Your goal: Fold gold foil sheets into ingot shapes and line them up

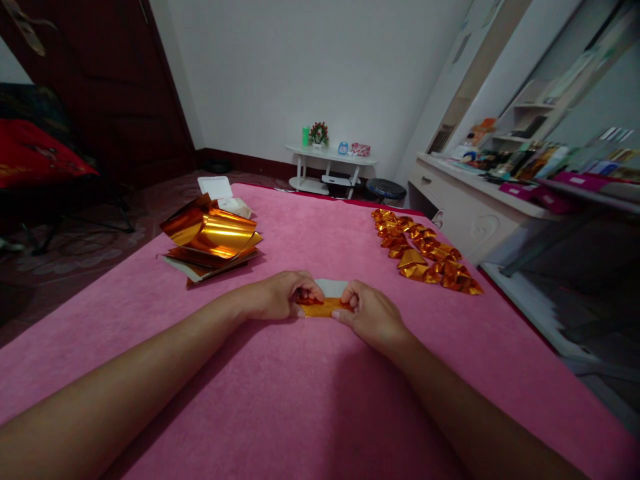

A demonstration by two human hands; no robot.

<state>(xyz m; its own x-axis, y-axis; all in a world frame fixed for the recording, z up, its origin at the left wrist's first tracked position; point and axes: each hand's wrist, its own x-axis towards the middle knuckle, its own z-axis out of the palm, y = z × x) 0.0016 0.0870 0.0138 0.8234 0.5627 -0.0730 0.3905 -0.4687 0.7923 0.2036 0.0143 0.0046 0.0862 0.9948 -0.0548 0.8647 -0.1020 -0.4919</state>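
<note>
Between my hands lies a sheet of gold foil paper (325, 308), partly folded, its pale back showing along the far side. My left hand (280, 295) pinches its left end, thumb at the near edge and fingers curled on top. At the right end my right hand (373, 312) grips it the same way. To the left rests a loose stack of gold foil sheets (220, 233), curling upward. Folded gold foil pieces (415, 260) stand in rows on the right. My fingertips hide both ends of the sheet.
A pink cloth (300, 387) covers the table. Behind the stack sits an open white box (217, 189). Farther back are a small white side table (330, 157) and a round stool (386, 189). A cluttered white dresser (480, 200) stands at the right.
</note>
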